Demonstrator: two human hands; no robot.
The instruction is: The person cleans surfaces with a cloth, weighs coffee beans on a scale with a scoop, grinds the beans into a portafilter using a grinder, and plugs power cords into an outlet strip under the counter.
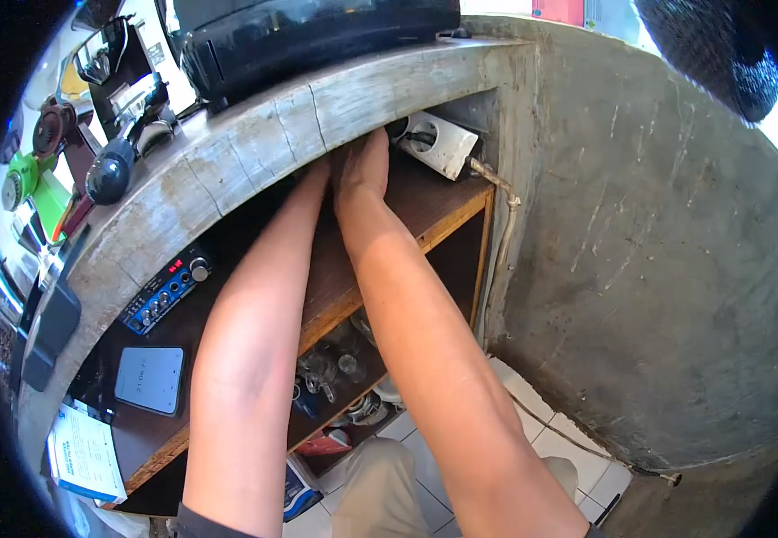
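Observation:
Both my arms reach under a concrete counter top [254, 134] onto a brown wooden shelf [425, 202]. My right hand [362, 170] shows its back, fingers pushed up beneath the counter edge, close to a white power socket block [438, 142] with a dark plug in it. My left hand [317, 170] is mostly hidden behind the counter edge and the right hand; only the wrist shows. What either hand touches or holds is hidden.
A black appliance [308, 31] stands on the counter. On the shelf lie a blue-faced amplifier [165, 287], a grey flat box [148, 378] and a leaflet [84, 453]. Glassware [335, 368] sits on a lower shelf. A concrete wall [658, 269] rises at right.

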